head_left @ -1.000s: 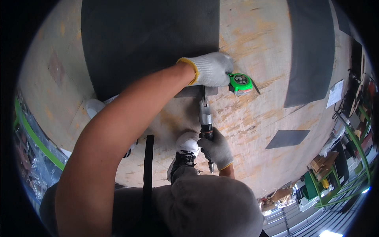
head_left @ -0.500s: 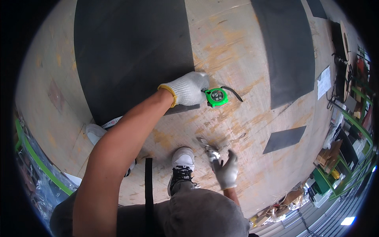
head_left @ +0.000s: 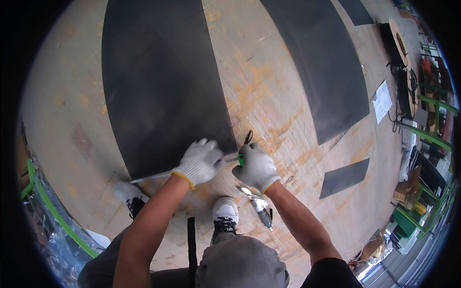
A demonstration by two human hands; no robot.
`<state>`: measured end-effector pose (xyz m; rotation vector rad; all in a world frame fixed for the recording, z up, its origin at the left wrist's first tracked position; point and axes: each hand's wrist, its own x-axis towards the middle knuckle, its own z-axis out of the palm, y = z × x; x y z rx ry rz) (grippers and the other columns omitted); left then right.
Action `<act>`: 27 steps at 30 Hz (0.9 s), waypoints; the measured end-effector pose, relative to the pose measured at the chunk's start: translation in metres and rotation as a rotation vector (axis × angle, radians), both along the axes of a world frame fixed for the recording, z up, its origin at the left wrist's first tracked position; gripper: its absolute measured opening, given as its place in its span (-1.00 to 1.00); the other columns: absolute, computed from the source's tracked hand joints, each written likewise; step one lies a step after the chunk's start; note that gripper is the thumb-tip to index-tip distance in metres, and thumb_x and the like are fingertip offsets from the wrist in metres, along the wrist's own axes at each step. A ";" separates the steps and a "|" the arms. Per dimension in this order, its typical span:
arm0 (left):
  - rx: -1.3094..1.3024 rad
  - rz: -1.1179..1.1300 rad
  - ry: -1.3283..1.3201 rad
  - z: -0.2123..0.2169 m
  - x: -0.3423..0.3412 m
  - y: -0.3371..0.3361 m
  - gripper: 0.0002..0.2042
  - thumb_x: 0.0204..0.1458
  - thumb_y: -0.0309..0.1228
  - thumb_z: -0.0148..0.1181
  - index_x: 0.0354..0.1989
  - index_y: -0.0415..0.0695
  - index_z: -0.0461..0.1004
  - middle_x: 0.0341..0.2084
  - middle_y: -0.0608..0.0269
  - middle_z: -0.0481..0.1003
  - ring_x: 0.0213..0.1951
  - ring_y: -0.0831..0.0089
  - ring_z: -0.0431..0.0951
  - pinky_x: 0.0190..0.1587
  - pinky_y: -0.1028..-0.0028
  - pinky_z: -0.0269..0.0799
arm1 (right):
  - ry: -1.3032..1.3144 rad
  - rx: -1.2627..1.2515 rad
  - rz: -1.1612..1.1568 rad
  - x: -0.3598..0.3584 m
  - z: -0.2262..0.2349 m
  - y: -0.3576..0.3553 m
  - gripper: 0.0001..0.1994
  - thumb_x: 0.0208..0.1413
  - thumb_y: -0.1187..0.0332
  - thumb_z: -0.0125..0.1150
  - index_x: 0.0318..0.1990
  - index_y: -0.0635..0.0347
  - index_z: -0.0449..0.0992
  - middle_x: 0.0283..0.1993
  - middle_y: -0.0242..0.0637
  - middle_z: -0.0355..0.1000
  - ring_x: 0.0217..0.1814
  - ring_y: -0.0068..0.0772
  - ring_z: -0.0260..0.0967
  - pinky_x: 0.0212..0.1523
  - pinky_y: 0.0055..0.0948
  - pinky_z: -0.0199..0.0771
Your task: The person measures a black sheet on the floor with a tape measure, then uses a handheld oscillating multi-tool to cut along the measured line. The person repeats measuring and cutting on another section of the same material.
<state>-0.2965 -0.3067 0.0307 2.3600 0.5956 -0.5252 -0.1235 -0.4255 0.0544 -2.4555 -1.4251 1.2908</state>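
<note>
A tape measure (head_left: pixel 241 159) spans the near edge of a large black sheet (head_left: pixel 165 91).
The right hand (head_left: pixel 257 168) curls its gloved fingers around the green case near the sheet's right corner, while the left hand (head_left: pixel 198 161) is over the edge, its fingers bent and blurred; whether they pinch the blade (head_left: pixel 153 176) cannot be told. The blade is already drawn out, reaching toward the left corner beside a white shoe (head_left: pixel 128 191), and is not yet wound in. No mark or fresh cut can be made out on the sheet. A silver-and-black power tool (head_left: pixel 261 211) lies unheld on the wooden floor (head_left: pixel 297 240), just below the right hand; a small dark piece (head_left: pixel 345 178) lies farther right, apart from both hands.
</note>
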 end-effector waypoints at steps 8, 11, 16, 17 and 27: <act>-0.046 0.181 -0.043 0.032 -0.039 -0.017 -0.60 0.18 -0.07 0.29 0.11 0.01 0.57 0.01 0.09 0.58 0.07 0.06 0.57 0.13 0.07 0.49 | 0.082 -0.033 0.007 -0.025 -0.016 -0.032 -0.49 -0.05 0.20 0.43 0.07 0.22 0.55 0.04 0.18 0.53 0.02 0.27 0.60 0.01 0.12 0.62; -0.126 0.531 -0.046 0.021 -0.033 -0.014 -0.63 0.21 -0.15 0.33 0.11 -0.05 0.57 -0.07 0.12 0.65 -0.06 0.06 0.64 0.04 0.14 0.56 | -0.010 -0.056 -0.200 -0.018 -0.014 -0.058 -0.43 -0.02 0.18 0.47 0.13 0.26 0.52 0.14 0.24 0.46 0.04 0.28 0.60 -0.01 0.09 0.65; -0.886 1.305 0.035 -0.007 -0.045 -0.035 -0.65 0.30 -0.12 0.31 0.08 -0.09 0.57 -0.17 0.26 0.68 -0.23 0.21 0.67 -0.11 0.26 0.61 | -0.258 0.113 -0.342 0.011 -0.025 -0.097 -0.25 0.03 0.24 0.50 0.37 0.24 0.31 0.37 0.25 0.30 0.24 0.37 0.45 0.22 0.10 0.56; -1.001 1.410 0.032 -0.014 -0.046 -0.045 -0.65 0.31 -0.11 0.31 0.07 -0.10 0.57 -0.17 0.27 0.67 -0.24 0.24 0.66 -0.11 0.26 0.61 | -0.327 0.232 -0.295 0.011 -0.024 -0.108 -0.25 0.01 0.28 0.50 0.37 0.24 0.32 0.39 0.23 0.30 0.29 0.37 0.40 0.26 0.11 0.52; -1.586 2.232 -0.358 -0.043 -0.023 -0.099 -0.72 0.36 -0.05 0.21 -0.13 0.00 0.55 -0.24 0.16 0.63 -0.14 0.17 0.61 0.04 0.14 0.56 | -0.159 0.068 -0.416 -0.046 0.012 -0.194 -0.51 0.04 0.42 0.41 0.17 0.19 0.51 0.23 0.08 0.48 0.26 0.23 0.45 0.24 0.04 0.54</act>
